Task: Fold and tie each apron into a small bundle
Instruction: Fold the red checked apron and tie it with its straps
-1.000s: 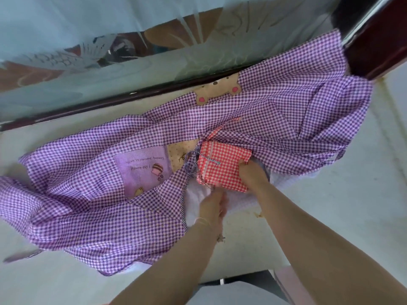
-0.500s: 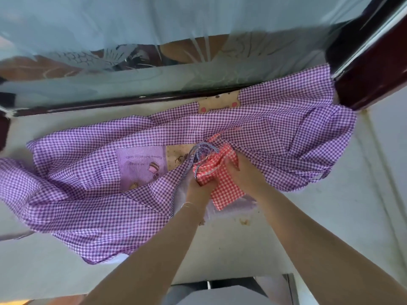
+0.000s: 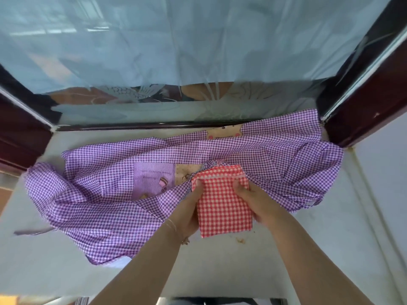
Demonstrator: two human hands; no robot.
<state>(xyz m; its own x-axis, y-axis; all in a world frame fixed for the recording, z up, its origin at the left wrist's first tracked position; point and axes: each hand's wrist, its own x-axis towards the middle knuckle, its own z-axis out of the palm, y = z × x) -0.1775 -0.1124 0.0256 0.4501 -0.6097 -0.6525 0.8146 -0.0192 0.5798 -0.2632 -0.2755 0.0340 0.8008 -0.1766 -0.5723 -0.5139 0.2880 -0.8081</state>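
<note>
While both hands work at the middle of the pale ledge (image 3: pixel 286 249), the red gingham apron (image 3: pixel 223 205) sits folded into a small rectangle on top of the purple gingham apron (image 3: pixel 99 194), which lies spread and rumpled across the ledge. The left hand (image 3: pixel 187 208) grasps the red bundle's left edge, fingers curled over its top corner; the right hand (image 3: pixel 255 199) grasps the right edge the same way. A striped strap (image 3: pixel 207 166) peeks out behind the bundle's upper edge, mostly hidden.

On the purple apron a lilac pocket patch (image 3: pixel 154 179) carries a line of printed writing, upside down from here and too small to read, with little cartoon figures below it. A tan patch with a bear face (image 3: pixel 224 133) shows at the far edge, partly cut off by the dark window frame (image 3: pixel 154 126). Beyond the glass hangs a pale blue curtain (image 3: pixel 198 40). A brown crumb-like speck (image 3: pixel 240 240) lies just below the bundle.
</note>
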